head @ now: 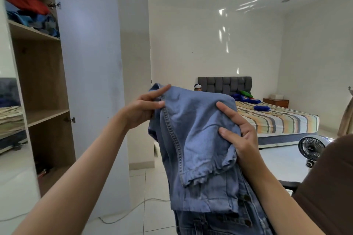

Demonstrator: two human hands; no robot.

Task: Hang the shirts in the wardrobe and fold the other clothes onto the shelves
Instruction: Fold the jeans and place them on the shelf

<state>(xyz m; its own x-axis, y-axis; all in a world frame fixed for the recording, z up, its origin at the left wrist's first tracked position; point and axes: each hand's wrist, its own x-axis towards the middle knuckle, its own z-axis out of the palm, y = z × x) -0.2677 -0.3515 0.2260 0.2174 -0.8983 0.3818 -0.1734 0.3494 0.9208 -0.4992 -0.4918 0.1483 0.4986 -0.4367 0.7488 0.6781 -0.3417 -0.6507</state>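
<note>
I hold a light blue denim garment [194, 139] up in front of me, folded over so that it hangs down to the bottom edge. My left hand [143, 108] pinches its upper left edge by the seam. My right hand [236, 129] grips its right side, with the fingers curled over the fabric. The wardrobe [40, 82] stands open at the left. Its middle wooden shelf [45, 115] is bare, and an upper shelf holds a pile of red and blue clothes [28, 13].
The white wardrobe door [91, 86] is swung open between me and the room. Behind the garment are a bed [277, 120] with a striped sheet, a small black fan [311, 148] on the floor and a white cable [122, 215] across the tiles.
</note>
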